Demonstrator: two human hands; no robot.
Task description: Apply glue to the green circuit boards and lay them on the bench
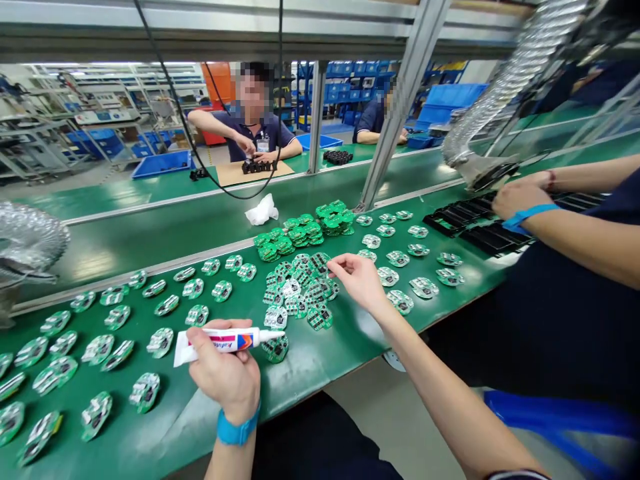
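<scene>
My left hand [225, 370], with a blue band at the wrist, is closed round a white glue tube [220, 342] with a red and blue label. The tube lies nearly level, its long nozzle pointing right over a round green circuit board [276, 349] at the front of the loose pile. My right hand [361, 280] reaches to the pile's upper right side. Its thumb and forefinger pinch the edge of a circuit board [319, 264]; the other fingers are curled. More populated boards [300, 287] lie overlapping between the hands.
Circuit boards [161, 343] are spread in rows left and right on the green table [320, 373]. Stacked green boards [300, 232] and a white tissue [261, 210] stand behind. At right, a co-worker's hands [525, 197] are over black trays [493, 233]. Foil ducts [510, 87] hang nearby.
</scene>
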